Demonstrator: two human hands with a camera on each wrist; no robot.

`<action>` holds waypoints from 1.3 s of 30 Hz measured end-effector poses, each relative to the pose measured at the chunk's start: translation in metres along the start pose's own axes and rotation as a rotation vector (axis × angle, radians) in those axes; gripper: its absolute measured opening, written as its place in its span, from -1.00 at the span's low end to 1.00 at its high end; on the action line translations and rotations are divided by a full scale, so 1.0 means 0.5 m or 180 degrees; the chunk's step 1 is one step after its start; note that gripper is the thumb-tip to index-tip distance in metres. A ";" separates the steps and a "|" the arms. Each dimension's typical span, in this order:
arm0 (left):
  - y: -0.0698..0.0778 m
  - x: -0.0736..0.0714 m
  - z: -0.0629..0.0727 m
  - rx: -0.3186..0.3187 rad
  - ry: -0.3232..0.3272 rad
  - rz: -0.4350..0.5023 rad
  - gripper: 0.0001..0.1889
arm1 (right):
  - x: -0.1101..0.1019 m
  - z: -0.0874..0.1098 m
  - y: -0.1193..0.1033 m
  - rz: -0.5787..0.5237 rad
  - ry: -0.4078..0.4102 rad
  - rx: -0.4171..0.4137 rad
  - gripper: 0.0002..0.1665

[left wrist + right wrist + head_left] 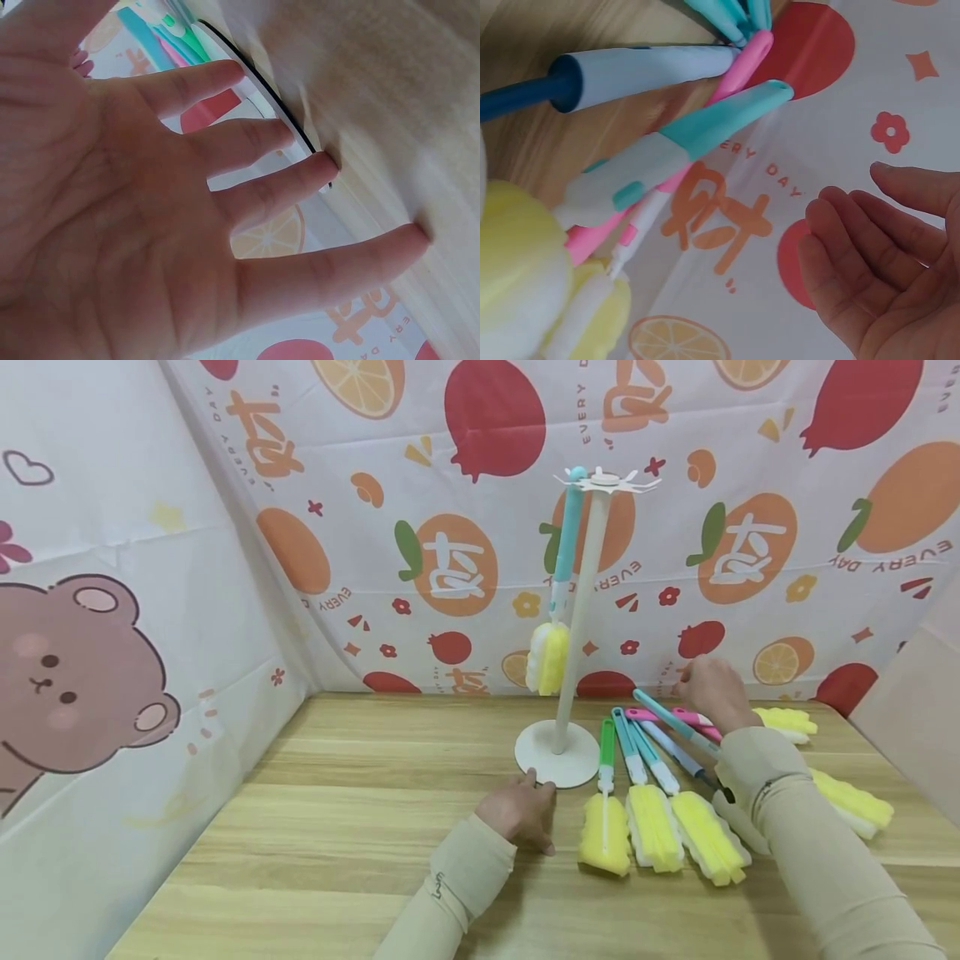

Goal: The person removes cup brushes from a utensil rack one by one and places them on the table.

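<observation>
A white stand (583, 618) with a round base and a slotted top disc rises from the table. One sponge brush with a turquoise handle (568, 539) hangs from the disc, sponge down. My left hand (517, 814) is by the base, fingers spread; in the left wrist view its fingertips rest at the base's edge and on the tabletop. Above the handles of several sponge brushes, my right hand (718, 693) holds nothing, its fingers loosely bent. Nearest to it are a turquoise-and-white brush handle (720, 120), a pink handle (742, 67) and a light blue one (649, 75).
Sponge brushes lie fanned out right of the base: a green-handled one (605, 835), two with blue handles beside it, and others under the right forearm. A yellow-and-white sponge (851, 802) lies at the far right. Behind the table (337, 827) hangs a fruit-print cloth (360, 577).
</observation>
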State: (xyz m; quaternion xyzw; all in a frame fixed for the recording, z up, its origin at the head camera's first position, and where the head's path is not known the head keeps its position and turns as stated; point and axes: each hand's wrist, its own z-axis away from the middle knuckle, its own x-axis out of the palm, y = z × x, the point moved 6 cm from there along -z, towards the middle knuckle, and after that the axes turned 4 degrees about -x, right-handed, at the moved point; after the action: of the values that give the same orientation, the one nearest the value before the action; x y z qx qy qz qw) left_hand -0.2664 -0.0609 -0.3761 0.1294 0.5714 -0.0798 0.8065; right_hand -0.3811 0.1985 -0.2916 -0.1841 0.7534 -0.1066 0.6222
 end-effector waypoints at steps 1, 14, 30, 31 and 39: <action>0.000 0.000 0.000 -0.0005 -0.0004 0.0005 -0.21 | -0.002 0.000 -0.003 -0.0016 0.0005 -0.0006 -0.74; -0.003 0.001 0.000 -0.0035 -0.0020 0.0046 -0.22 | -0.023 0.003 -0.048 -0.0067 0.0149 -0.0273 -0.73; -0.002 -0.001 0.003 -0.0018 -0.0010 0.0036 -0.22 | -0.041 0.004 -0.087 -0.0125 0.0291 -0.0477 -0.77; -0.002 -0.001 0.003 -0.0019 -0.0011 0.0032 -0.22 | -0.042 0.004 -0.091 -0.0134 0.0288 -0.0477 -0.77; -0.002 -0.001 0.002 -0.0003 -0.0008 0.0035 -0.21 | -0.045 0.004 -0.102 -0.0193 0.0305 -0.0436 -0.77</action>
State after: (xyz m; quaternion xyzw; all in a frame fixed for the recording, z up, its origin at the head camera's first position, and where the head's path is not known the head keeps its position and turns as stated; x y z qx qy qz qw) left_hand -0.2660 -0.0621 -0.3755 0.1320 0.5697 -0.0753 0.8077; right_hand -0.3680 0.1613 -0.2518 -0.2436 0.7819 -0.0823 0.5679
